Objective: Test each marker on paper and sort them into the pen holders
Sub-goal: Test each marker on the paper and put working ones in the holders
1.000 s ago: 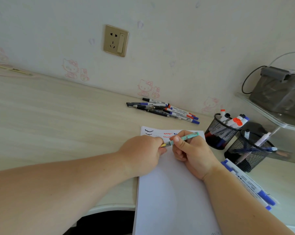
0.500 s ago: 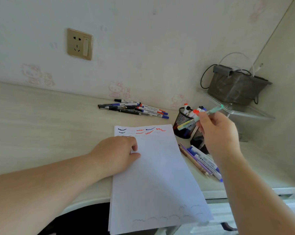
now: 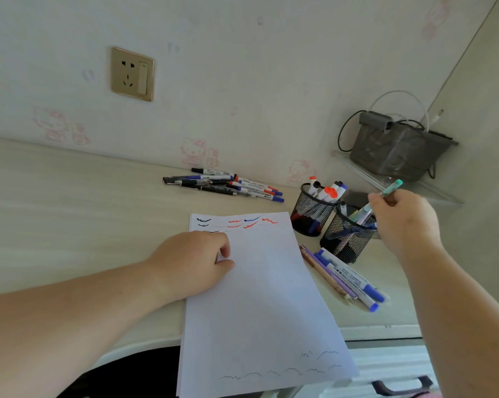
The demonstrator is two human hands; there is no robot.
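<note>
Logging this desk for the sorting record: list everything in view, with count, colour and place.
paper: one sheet, white with black, red and blue test squiggles, desk centre
loose pens: a pile, count unclear, black, blue, red caps, by the wall
far holder: one, black mesh, holding markers
near holder: one, black mesh, touching the far one
markers beside holders: several, white, blue, purple, right of paper
teal pen: one, above near holder
socket: one, gold, wall
grey box: one, corner shelf
left hand: rests on paper
right hand: fingers grip teal pen
</note>
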